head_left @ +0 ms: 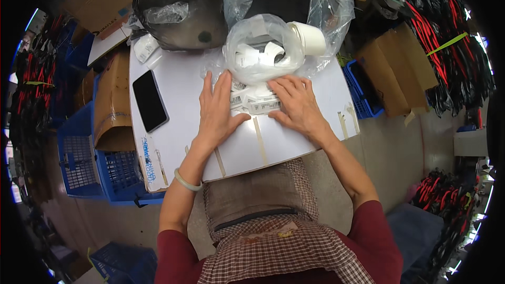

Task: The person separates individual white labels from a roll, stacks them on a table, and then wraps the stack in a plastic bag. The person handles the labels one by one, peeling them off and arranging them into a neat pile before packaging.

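Observation:
My left hand rests on the white table with its fingers stretched forward and its thumb turned inward. Facing it, my right hand lies with fingers spread. Between them is a small pile of packets with white barcode labels, which the fingers of both hands flank and seem to touch at the edges. Directly beyond stands an opened clear plastic bag with white labelled pieces inside. A white tub lies tilted against the bag's right side. Neither hand grips anything that I can see.
A black phone lies on the left of the table. Behind are a dark plastic-wrapped bundle and a large clear bag. Cardboard boxes and blue crates flank the left edge; another carton stands right.

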{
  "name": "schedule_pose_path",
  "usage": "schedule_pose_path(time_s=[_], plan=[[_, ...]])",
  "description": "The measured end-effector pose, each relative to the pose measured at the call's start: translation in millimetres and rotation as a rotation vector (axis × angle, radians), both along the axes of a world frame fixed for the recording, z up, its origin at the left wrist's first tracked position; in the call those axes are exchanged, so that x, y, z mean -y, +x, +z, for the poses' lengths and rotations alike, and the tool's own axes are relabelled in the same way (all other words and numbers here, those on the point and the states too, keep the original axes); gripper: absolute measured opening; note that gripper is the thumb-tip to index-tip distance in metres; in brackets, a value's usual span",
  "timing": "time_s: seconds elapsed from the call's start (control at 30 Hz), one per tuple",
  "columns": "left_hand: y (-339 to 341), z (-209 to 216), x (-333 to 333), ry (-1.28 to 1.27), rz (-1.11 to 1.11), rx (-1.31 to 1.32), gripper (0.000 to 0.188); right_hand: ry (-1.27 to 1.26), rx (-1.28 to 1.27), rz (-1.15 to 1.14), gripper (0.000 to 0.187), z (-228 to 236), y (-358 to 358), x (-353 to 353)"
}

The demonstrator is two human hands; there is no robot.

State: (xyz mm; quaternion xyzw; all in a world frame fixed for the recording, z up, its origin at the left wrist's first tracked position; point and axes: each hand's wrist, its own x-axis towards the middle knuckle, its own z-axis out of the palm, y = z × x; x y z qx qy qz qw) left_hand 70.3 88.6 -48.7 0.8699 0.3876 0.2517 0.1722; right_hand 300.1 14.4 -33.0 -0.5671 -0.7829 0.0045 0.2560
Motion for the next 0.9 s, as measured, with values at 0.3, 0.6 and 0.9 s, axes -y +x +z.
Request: schedule_pose_path(time_s=[0.3, 0.6, 0.9], plan=[[-7, -12, 14, -0.044, 0.018, 0.095, 0.09, -0.115, -0.115, 0.052, 0.068, -8, 0, 6], [-8, -4, 5, -0.159, 0.056, 0.106, 0.096, -0.172, -0.152, 0.025, 0.077, 2, -1, 8], [-11, 2, 2, -0.195, 0.034, -0.012, 0.086, -0.209, -0.186, 0.005, 0.082, -3, -3, 7]])
